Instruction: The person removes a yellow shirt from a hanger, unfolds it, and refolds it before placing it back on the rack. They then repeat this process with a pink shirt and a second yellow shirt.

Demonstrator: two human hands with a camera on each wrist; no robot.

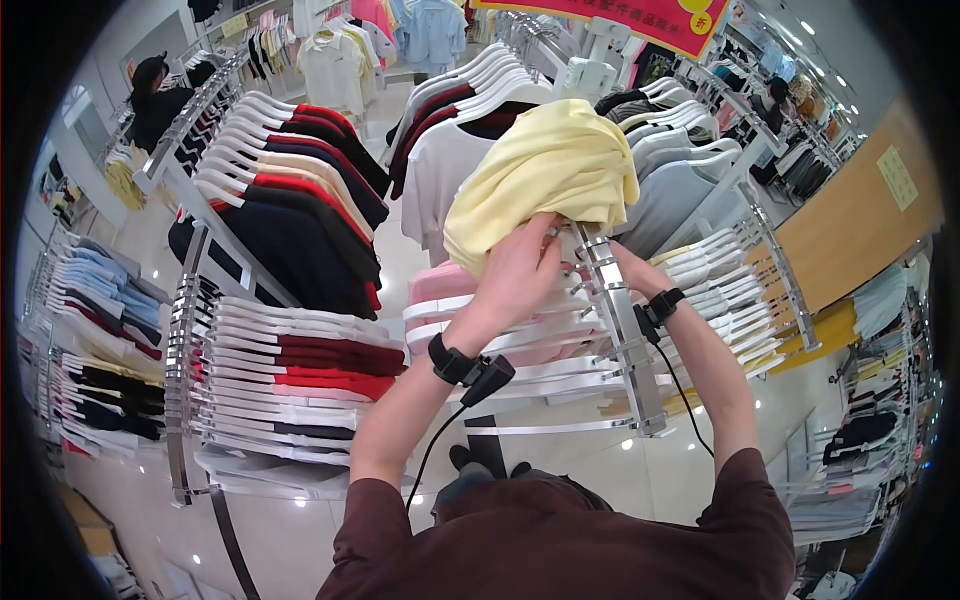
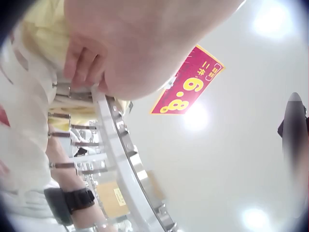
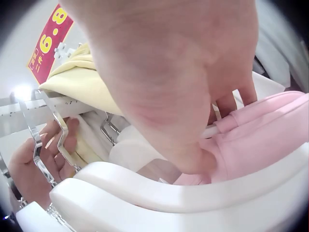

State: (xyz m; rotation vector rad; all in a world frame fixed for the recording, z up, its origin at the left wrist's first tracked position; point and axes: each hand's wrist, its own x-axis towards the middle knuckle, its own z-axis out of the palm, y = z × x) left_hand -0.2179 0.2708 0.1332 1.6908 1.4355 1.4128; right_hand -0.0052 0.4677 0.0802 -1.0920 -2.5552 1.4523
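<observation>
Your left hand [image 1: 515, 272] grips the lower edge of the yellow shirt [image 1: 545, 170], bunched at 12 o'clock on the rack arm [image 1: 632, 360]. Your right hand [image 3: 169, 72], at 3 o'clock, touches a pink shirt [image 3: 260, 135]; its grip I cannot tell.

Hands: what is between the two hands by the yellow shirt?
A shiny metal rail of the rack runs between the left hand and the right hand, below the yellow shirt. The head view shows it.
</observation>
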